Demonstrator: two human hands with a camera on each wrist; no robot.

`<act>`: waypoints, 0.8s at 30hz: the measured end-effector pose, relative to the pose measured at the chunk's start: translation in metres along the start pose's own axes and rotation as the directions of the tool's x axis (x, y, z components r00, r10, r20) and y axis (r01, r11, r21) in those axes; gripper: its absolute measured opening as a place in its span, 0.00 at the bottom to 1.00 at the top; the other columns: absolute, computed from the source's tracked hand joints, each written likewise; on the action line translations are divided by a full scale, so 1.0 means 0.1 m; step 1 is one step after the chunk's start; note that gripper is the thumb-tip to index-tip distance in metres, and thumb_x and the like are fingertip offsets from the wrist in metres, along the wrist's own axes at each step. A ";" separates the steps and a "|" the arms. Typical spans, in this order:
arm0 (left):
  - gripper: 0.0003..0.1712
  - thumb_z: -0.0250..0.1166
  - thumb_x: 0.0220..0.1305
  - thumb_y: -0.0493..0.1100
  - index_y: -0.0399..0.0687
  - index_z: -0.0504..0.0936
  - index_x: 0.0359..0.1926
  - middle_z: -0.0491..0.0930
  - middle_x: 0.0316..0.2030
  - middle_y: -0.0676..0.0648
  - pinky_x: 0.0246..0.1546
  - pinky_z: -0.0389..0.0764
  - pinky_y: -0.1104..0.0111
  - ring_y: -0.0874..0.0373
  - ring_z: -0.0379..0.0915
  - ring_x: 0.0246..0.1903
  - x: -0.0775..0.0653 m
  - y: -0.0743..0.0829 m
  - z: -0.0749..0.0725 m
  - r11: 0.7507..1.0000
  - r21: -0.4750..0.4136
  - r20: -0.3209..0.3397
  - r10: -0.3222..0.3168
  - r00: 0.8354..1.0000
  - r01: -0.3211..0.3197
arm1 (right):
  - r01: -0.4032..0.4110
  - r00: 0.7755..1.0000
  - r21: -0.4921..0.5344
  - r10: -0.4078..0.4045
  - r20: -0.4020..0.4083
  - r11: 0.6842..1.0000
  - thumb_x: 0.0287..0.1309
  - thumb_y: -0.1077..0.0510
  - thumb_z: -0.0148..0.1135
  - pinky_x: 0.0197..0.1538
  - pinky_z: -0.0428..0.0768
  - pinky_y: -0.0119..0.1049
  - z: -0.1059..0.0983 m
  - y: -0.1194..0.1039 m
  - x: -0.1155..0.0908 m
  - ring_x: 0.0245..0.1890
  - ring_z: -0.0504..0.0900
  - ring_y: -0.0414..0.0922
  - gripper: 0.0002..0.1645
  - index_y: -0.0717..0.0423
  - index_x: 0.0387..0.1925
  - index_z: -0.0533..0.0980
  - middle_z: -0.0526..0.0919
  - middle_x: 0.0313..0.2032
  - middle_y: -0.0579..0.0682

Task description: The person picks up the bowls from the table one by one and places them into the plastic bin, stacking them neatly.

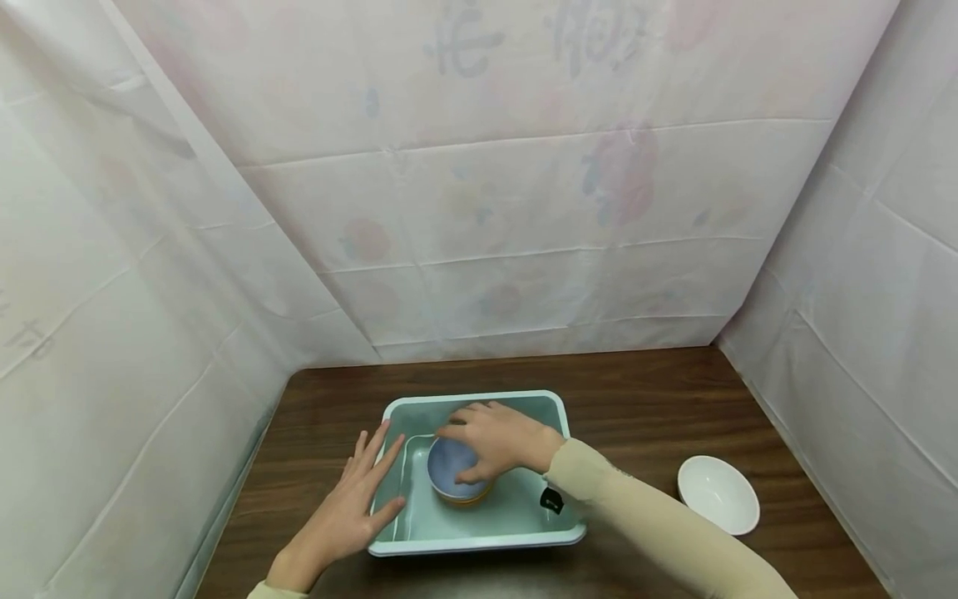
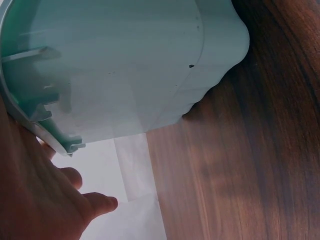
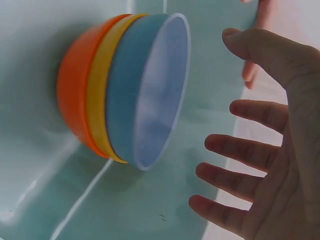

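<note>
Three nested bowls stand inside a pale green plastic basin: a blue bowl on top, a yellow bowl in the middle and an orange bowl at the bottom. Above the blue bowl hovers my right hand, its fingers spread; the right wrist view shows a gap between the fingertips and the rim. At the basin's left wall, my left hand has its fingers spread over the rim. The left wrist view shows that hand beside the basin's outer side.
A white bowl sits on the dark wooden table, right of the basin and beside my right sleeve. A small black tag shows at the basin's right. White sheets hang behind and on both sides.
</note>
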State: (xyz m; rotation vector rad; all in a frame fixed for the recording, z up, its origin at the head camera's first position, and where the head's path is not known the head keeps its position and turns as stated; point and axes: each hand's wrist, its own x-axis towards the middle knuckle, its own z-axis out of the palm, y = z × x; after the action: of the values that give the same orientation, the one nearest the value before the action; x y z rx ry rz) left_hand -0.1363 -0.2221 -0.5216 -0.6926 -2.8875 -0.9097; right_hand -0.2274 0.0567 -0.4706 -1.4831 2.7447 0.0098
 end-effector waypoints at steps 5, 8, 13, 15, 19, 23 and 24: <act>0.46 0.63 0.72 0.57 0.61 0.52 0.83 0.39 0.83 0.43 0.61 0.48 0.18 0.24 0.30 0.78 0.00 0.01 0.00 1.000 0.002 -0.003 -0.005 1.000 0.005 | -0.003 0.999 0.023 0.005 -0.053 1.000 0.59 0.29 0.66 0.63 0.81 0.47 -0.14 0.03 -0.10 0.64 0.79 0.46 0.42 0.40 0.70 0.73 0.79 0.65 0.47; 0.46 0.64 0.71 0.57 0.60 0.52 0.83 0.40 0.83 0.42 0.60 0.48 0.18 0.24 0.31 0.78 0.00 0.01 0.00 1.000 0.003 -0.009 -0.002 1.000 0.002 | -0.016 0.997 0.028 0.018 -0.081 0.999 0.61 0.29 0.64 0.61 0.81 0.50 -0.23 0.05 -0.16 0.64 0.79 0.48 0.42 0.42 0.71 0.73 0.79 0.65 0.48; 0.46 0.65 0.71 0.56 0.60 0.52 0.83 0.40 0.83 0.42 0.60 0.48 0.18 0.25 0.30 0.78 0.00 0.00 0.00 1.000 -0.002 -0.016 0.008 1.000 -0.008 | -0.047 0.991 0.043 0.051 -0.121 0.998 0.62 0.28 0.63 0.61 0.81 0.50 -0.35 0.08 -0.27 0.65 0.78 0.49 0.43 0.42 0.73 0.71 0.79 0.66 0.49; 0.46 0.65 0.71 0.56 0.60 0.52 0.83 0.40 0.83 0.42 0.61 0.48 0.18 0.25 0.30 0.78 0.00 0.00 0.01 1.000 -0.003 -0.020 0.012 1.000 -0.012 | -0.058 0.988 0.065 0.067 -0.142 0.996 0.62 0.29 0.63 0.61 0.81 0.50 -0.38 0.10 -0.32 0.65 0.78 0.49 0.43 0.41 0.73 0.71 0.78 0.66 0.49; 0.46 0.64 0.71 0.56 0.60 0.53 0.82 0.41 0.83 0.42 0.60 0.51 0.19 0.24 0.34 0.78 -0.01 -0.01 0.02 1.000 0.010 -0.035 0.026 0.999 -0.026 | -0.095 0.977 0.143 0.120 -0.178 0.985 0.62 0.30 0.64 0.63 0.79 0.51 -0.42 0.14 -0.44 0.67 0.76 0.49 0.43 0.42 0.73 0.70 0.78 0.66 0.49; 0.45 0.64 0.71 0.55 0.61 0.53 0.82 0.42 0.83 0.42 0.60 0.53 0.19 0.23 0.36 0.78 -0.02 -0.02 0.04 0.999 0.018 -0.055 0.038 0.998 -0.037 | -0.140 0.957 0.196 0.183 -0.223 0.970 0.62 0.30 0.64 0.65 0.77 0.52 -0.43 0.21 -0.57 0.68 0.74 0.48 0.44 0.42 0.74 0.69 0.77 0.67 0.48; 0.45 0.64 0.71 0.55 0.61 0.54 0.82 0.43 0.83 0.42 0.60 0.53 0.19 0.23 0.37 0.77 -0.02 -0.02 0.05 0.999 0.017 -0.061 0.041 0.997 -0.040 | -0.146 0.951 0.206 0.195 -0.240 0.968 0.62 0.30 0.65 0.65 0.76 0.52 -0.43 0.22 -0.61 0.68 0.74 0.48 0.44 0.42 0.74 0.69 0.77 0.67 0.48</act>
State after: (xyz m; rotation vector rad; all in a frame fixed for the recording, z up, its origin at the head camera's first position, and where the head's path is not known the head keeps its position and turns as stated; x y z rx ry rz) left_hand -0.1352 -0.2218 -0.5270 -0.7065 -2.8139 -0.8864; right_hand -0.2133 0.1190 -0.4260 -1.2761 2.9661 -0.4579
